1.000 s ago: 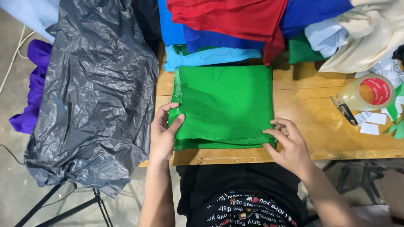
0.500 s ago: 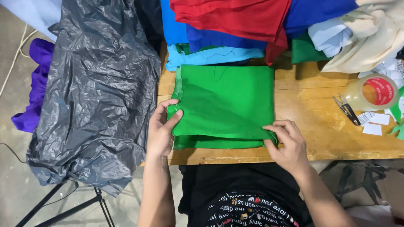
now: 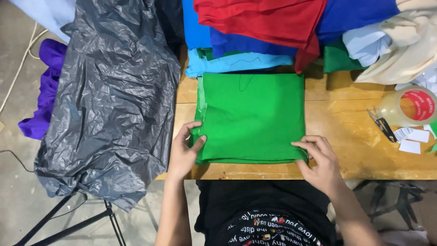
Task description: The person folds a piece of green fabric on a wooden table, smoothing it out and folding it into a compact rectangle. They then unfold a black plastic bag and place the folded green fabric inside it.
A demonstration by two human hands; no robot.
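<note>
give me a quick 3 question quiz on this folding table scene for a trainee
1. True or false: the left hand and right hand both rest on the near corners of the folded green cloth.
2. What lies at the right end of the wooden table? A) a tape roll and small scissors B) a steam iron C) a hammer
3. Fill in: the crumpled grey plastic bag hangs to the ____ of the green cloth.

Key: 1 true; 2 A; 3 left
</note>
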